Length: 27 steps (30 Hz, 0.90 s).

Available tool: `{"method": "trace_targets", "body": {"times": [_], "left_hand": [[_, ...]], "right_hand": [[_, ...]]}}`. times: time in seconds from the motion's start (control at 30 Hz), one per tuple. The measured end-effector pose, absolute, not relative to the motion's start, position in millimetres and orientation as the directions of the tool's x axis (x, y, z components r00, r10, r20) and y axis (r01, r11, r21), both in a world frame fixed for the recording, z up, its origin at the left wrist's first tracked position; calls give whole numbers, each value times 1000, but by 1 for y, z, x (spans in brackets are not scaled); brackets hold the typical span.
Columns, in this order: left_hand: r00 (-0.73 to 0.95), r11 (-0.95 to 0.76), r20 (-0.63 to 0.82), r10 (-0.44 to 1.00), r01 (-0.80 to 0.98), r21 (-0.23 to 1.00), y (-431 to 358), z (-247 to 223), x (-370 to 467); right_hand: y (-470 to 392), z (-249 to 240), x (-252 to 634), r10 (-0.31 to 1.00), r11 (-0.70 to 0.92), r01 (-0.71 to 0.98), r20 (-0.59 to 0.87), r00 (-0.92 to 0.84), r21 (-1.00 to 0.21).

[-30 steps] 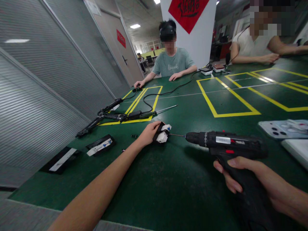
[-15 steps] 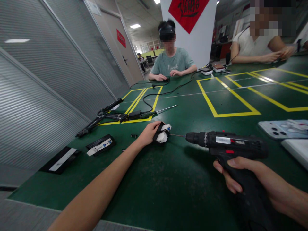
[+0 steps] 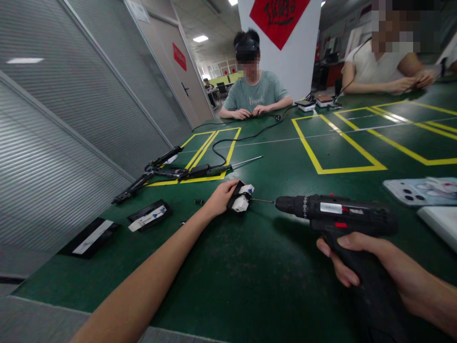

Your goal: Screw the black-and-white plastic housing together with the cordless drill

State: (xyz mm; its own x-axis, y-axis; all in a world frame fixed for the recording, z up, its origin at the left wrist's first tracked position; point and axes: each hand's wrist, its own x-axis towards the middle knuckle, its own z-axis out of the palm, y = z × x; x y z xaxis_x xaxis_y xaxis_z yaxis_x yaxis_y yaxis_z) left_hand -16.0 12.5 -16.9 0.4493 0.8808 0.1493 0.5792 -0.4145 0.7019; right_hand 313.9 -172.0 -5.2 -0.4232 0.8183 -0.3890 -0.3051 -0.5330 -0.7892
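Observation:
My left hand is closed around a small black and white part on the green table. In my right hand is a black power drill, my fingers wrapped round its grip. The drill lies sideways, its long thin bit pointing left, and the bit's tip meets the right side of the part. Exactly where the tip sits on the part is too small to tell. Left of my forearm lies another black and white part, with a flat black piece bearing a white strip beyond it.
Black jointed rods and a screwdriver lie behind my left hand, near a cable. A phone and a white box are at the right. Two people sit across the table.
Both my hands, the part and the drill look unmoved. The hands of the person opposite have come closer together, and a small dark cable end now shows to their right.

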Motion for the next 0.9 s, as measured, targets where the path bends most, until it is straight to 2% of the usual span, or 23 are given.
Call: {"method": "trace_targets", "body": {"times": [0.9], "left_hand": [[439,-400,139,888,585,706,11,-16,-14]], "right_hand": [[-170,-3,313,819,-529,-305,-382,-429,-792]]}}
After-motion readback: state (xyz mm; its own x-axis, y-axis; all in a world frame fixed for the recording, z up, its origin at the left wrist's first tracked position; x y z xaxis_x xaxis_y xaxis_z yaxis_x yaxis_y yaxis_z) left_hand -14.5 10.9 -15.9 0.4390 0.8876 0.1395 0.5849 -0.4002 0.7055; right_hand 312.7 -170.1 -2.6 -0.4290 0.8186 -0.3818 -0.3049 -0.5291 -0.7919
